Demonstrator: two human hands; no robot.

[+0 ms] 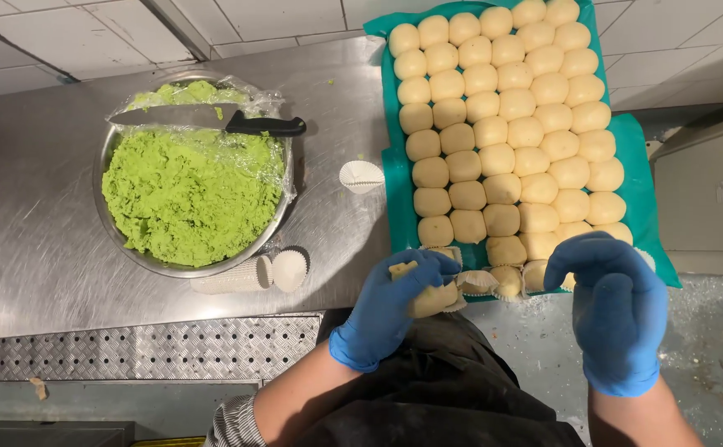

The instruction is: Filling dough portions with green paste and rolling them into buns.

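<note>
A: Pale round dough ball (430, 298), where?
B: Left hand (395, 306), blue glove, fingers curled round it, just off tray's near edge.
A: Right hand (614, 302)?
B: Fingers bent, pinching at near-right corner of teal tray (639, 157); can't tell what they hold. Steel bowl of green paste (192, 194) w/ black-handled knife (212, 118) across rim, on table's left.

No packages, labels, signs or screens

Nothing on the worktop (38, 223) carries a label or wrapper with print; no screen or sign shows.
</note>
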